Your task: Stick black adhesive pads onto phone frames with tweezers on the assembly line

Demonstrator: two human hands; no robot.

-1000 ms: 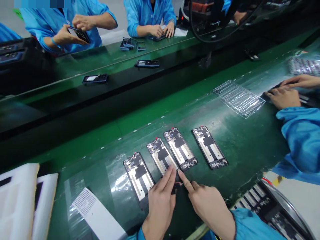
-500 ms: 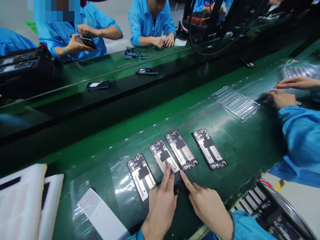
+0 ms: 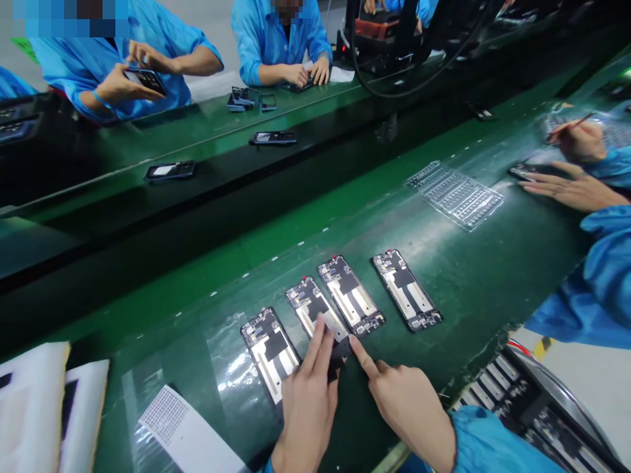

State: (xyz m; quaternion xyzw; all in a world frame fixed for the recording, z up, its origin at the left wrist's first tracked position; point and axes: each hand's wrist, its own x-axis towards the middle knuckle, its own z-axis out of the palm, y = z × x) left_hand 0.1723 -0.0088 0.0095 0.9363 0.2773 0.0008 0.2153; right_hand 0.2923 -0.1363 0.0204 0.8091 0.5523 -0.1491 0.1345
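Careful: your left hand (image 3: 306,410) and right hand (image 3: 407,414) are at the black tab (image 3: 340,351) on the 2nd phone frame (image 3: 318,309). Can't tell if it's pinched; a slip could scratch the exposed mainboard (image 3: 305,295).

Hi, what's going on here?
A person in blue sleeves is working at a green assembly belt. The left hand rests its fingers on the second of four phone frames with exposed circuit boards. The right hand reaches its forefinger to a black piece at that frame's end. Farther along, a co-worker's hand lies beyond a clear plastic tray.
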